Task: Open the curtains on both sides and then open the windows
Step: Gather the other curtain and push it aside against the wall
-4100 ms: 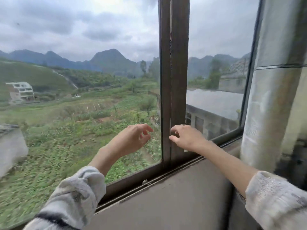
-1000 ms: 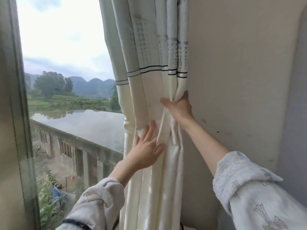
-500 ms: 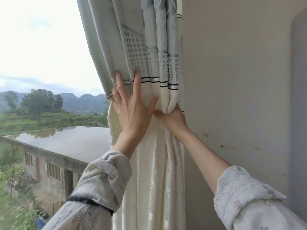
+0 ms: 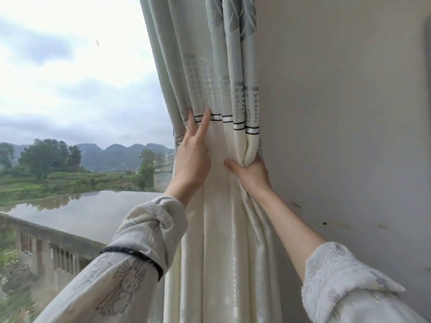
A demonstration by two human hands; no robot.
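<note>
Pale green and cream pleated fabric curtain [image 4: 221, 183] hangs bunched, long axis vertical, tight to the wall; right hand [image 4: 250, 173] clenched around its folds, nearer the wall, left hand [image 4: 192, 159] flat on the window-side folds, fingers [image 4: 203, 127] extended upward

Home: curtain [image 4: 219, 206], rural window view [image 4: 77, 113]

Both arms reach up toward mid-frame, sleeves pushed back. The left hand [image 4: 192, 157] lies flat with fingers extended upward; the right hand [image 4: 250, 172] is closed, pinching.
</note>
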